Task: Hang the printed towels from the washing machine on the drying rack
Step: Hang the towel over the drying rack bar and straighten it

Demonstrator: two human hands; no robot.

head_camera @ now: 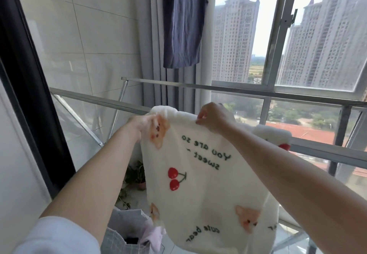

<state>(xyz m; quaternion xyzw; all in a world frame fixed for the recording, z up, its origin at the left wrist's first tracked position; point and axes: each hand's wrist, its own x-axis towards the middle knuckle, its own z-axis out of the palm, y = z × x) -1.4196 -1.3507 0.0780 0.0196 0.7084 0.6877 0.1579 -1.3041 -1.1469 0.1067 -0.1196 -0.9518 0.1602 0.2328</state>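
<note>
A white fleecy printed towel (200,184) with cherries, dog faces and dark lettering hangs in front of me, its top edge lying over the near rail of the metal drying rack (99,99). My left hand (139,123) grips the towel's top left corner. My right hand (211,117) pinches the top edge a little to the right. A second white printed towel (274,134) is draped over the same rail just right of my right arm.
A dark blue garment (182,25) hangs overhead at the back. A grey laundry basket (127,232) with clothes stands at the bottom left. Potted plants (137,174) sit on the floor beneath the rack. Windows (278,35) close the far side; a tiled wall stands left.
</note>
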